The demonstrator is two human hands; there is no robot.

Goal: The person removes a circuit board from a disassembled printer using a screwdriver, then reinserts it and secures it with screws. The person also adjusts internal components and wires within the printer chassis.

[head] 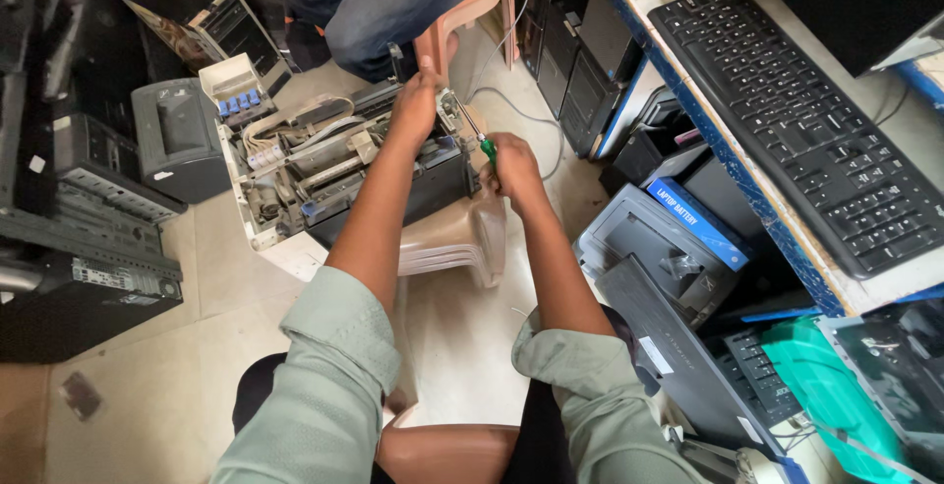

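On the stack of plastic stools (462,238) in the middle of the floor sits an opened printer (334,164), its cover off and its rollers, cables and a row of blue clips bare to the room. The left hand (415,110) is clamped over the printer's far right corner, fingers curled round the frame. The right hand (513,164) is clenched round a green-handled screwdriver (476,135), whose thin shaft slants up and left so that the tip meets the metal bracket just beside the left hand.

From where I stand, the work looks like turning a screw at that corner. To do it well, I'd say the shaft wants to line up straight with the screw, not lean as it does now, so the tip seats fully and does not slip out and chew the head. The left hand should press the printer down onto the stools, since the stack looks narrow under it. Fingers there are close to the tip; a slip could catch them.

Another person in jeans (383,2) sits on a stool beyond. A black keyboard (796,120) lies on the desk to the right, well apart.
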